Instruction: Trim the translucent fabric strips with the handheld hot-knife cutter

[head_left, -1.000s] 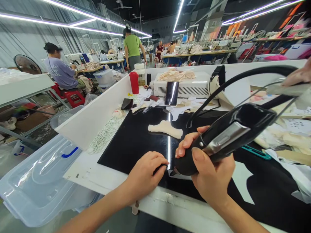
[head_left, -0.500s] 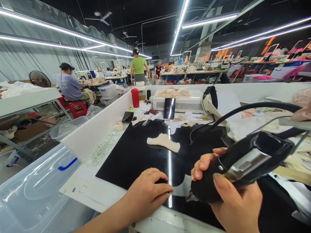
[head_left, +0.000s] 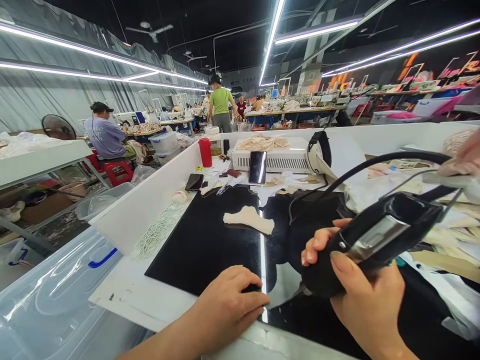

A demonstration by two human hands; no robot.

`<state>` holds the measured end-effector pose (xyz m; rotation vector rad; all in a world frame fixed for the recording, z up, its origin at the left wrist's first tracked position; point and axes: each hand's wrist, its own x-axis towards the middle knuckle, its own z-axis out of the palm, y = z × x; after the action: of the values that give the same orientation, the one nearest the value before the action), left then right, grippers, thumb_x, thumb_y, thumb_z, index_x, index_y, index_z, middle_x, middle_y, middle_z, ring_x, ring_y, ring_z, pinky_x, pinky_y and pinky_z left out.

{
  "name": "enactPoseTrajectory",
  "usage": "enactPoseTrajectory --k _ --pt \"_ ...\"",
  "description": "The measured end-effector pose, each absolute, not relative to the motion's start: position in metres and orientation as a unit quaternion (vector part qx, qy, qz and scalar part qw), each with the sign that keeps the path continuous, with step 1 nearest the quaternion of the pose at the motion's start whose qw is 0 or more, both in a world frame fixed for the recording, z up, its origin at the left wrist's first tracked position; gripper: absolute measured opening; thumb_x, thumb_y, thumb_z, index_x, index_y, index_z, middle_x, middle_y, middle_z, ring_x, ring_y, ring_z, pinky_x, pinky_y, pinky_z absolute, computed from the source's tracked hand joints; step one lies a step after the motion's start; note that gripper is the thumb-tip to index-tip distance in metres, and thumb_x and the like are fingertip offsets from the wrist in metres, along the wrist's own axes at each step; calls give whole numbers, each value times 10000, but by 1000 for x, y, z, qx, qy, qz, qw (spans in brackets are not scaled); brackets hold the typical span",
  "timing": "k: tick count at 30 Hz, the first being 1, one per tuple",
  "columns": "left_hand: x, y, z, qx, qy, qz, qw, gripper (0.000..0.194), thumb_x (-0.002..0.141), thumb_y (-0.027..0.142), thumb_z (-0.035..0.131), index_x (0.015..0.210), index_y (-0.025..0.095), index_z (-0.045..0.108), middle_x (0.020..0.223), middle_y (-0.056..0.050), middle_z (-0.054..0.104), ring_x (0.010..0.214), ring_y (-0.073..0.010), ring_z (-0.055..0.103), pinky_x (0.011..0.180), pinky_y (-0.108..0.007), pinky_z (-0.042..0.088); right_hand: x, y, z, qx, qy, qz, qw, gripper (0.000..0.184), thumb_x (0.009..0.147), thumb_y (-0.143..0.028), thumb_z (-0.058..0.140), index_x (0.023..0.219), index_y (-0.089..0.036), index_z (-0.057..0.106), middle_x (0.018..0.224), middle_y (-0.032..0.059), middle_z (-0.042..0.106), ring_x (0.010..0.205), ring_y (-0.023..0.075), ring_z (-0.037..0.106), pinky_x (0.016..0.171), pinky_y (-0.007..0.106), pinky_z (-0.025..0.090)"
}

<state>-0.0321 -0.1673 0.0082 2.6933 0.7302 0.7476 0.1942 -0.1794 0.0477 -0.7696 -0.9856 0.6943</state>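
My right hand (head_left: 369, 292) is wrapped around a black corded electric cutter (head_left: 365, 250) with a silver plate on its side. Its small metal tip (head_left: 300, 290) points left, low over the glossy black sheet (head_left: 195, 250). My left hand (head_left: 234, 300) rests on that sheet near the front edge, fingers extended, thumb and fingers a little apart. Between the hands shows a grey, curve-edged patch (head_left: 285, 282); I cannot tell what it is. Farther up the sheet lies a cream shaped piece (head_left: 249, 220), touched by neither hand.
A thick black cable (head_left: 375, 162) arches from the cutter's rear. Another person's blurred hand (head_left: 463, 155) is at the right edge. Behind the sheet stand a phone (head_left: 257, 167), a red cup (head_left: 205, 152) and a white machine (head_left: 285, 155). Tangled pale cord (head_left: 161, 227) lies left.
The cutter's tip has shifted slightly up and right, relative to my left hand. My left hand has barely moved. The view has shifted slightly.
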Motion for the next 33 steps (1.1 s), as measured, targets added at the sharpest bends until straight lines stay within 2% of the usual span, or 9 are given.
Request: enactPoseTrajectory --k 4,8,11,15,18,22,27,33 --pt "-30 -162 14 925 244 243 163 171 1021 214 601 1114 201 744 1145 -77 699 1049 -203 667 951 -343 561 194 -178 56 -356 -436 312 765 349 840 -343 812 1127 -282 622 832 -17 649 630 166 638 605 343 572" --pt "-30 -141 27 925 250 222 182 222 1052 198 539 1199 197 706 1173 -81 701 1089 -210 655 982 -362 548 193 -180 68 -332 -434 310 778 392 802 -376 852 1105 -266 628 812 -21 650 612 161 627 559 324 559" --pt "-24 -125 34 929 230 205 207 281 1025 199 606 1304 192 638 1267 -87 689 1201 -222 630 1080 -383 510 191 -177 73 -327 -428 304 786 411 783 -381 869 1094 -261 630 793 -28 651 600 161 619 540 321 549" --pt "-13 -115 38 929 205 167 261 497 949 245 741 1406 187 554 1402 -102 645 1378 -243 541 1201 -411 423 186 -168 72 -333 -421 298 789 395 793 -360 856 1102 -271 626 802 -36 655 610 161 621 555 326 541" --pt "-6 -114 37 926 212 123 288 644 880 287 825 1445 206 527 1449 -104 626 1478 -277 448 1257 -479 349 182 -161 69 -329 -426 301 788 377 816 -348 836 1117 -281 619 820 -43 649 615 153 622 565 325 544" --pt "-3 -115 35 920 225 83 309 724 853 377 848 1467 201 506 1481 -118 607 1518 -300 403 1295 -568 229 179 -154 65 -317 -436 305 785 385 831 -348 828 1136 -280 603 846 -40 653 624 148 632 573 325 548" --pt "-4 -114 32 922 225 79 304 791 851 487 825 1490 160 495 1503 -174 579 1526 -304 394 1292 -571 220 177 -149 61 -309 -443 308 783 391 834 -343 831 1143 -275 600 848 -38 659 628 151 637 576 327 556" --pt "-4 -114 28 926 215 88 296 823 858 542 796 1517 166 476 1521 -188 558 1518 -312 408 1281 -580 229 176 -148 61 -309 -437 295 792 381 824 -362 829 1126 -277 614 821 -42 656 612 153 622 557 327 555"
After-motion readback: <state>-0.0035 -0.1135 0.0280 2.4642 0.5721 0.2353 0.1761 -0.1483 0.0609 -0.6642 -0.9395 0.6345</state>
